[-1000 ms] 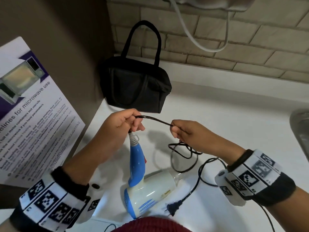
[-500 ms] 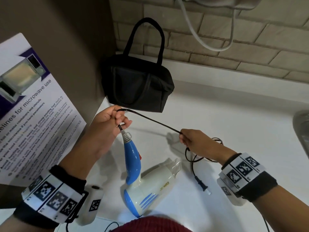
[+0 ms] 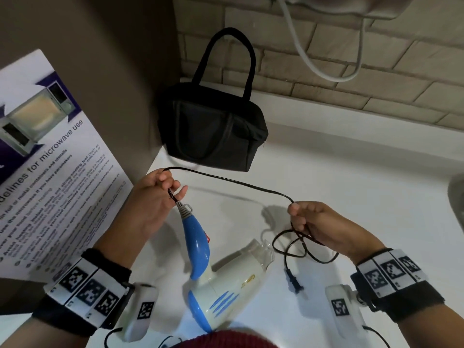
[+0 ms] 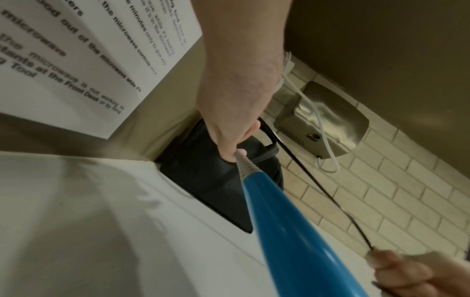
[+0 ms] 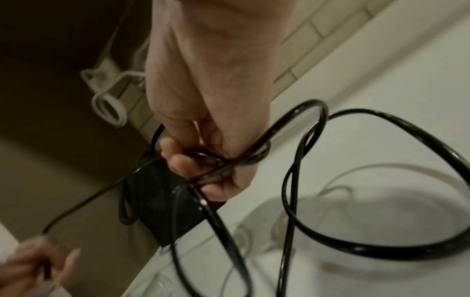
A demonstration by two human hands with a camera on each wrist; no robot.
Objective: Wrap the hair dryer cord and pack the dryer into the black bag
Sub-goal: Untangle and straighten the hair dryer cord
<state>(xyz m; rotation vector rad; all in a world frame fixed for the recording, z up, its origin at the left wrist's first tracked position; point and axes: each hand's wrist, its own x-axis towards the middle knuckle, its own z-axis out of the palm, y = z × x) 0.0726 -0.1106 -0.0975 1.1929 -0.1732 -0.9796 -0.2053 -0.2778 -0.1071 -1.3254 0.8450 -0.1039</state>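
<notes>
A white and blue hair dryer point(image 3: 226, 280) hangs by its blue handle point(image 4: 292, 231) just above the white counter point(image 3: 351, 172). My left hand point(image 3: 160, 194) grips the black cord point(image 3: 226, 180) right at the handle's grey strain relief. The cord runs taut to my right hand point(image 3: 308, 222), which pinches it and holds loose loops point(image 5: 330, 180) below the palm. The plug point(image 3: 293, 282) dangles near the counter. The black bag point(image 3: 211, 131) with upright handles stands in the back left corner, beyond both hands; whether its top is open is hidden.
A microwave-use poster point(image 3: 50, 172) covers the brown panel on the left. A metal wall unit point(image 4: 323, 122) with a white cord point(image 3: 313, 59) hangs on the brick wall behind. A sink rim point(image 3: 457, 197) shows at the right edge.
My hands moved apart, drawing the cord taut between them. The right hand moved right with the loose loops, and the plug swung rightward with it. The dryer stayed hanging from my left hand.
</notes>
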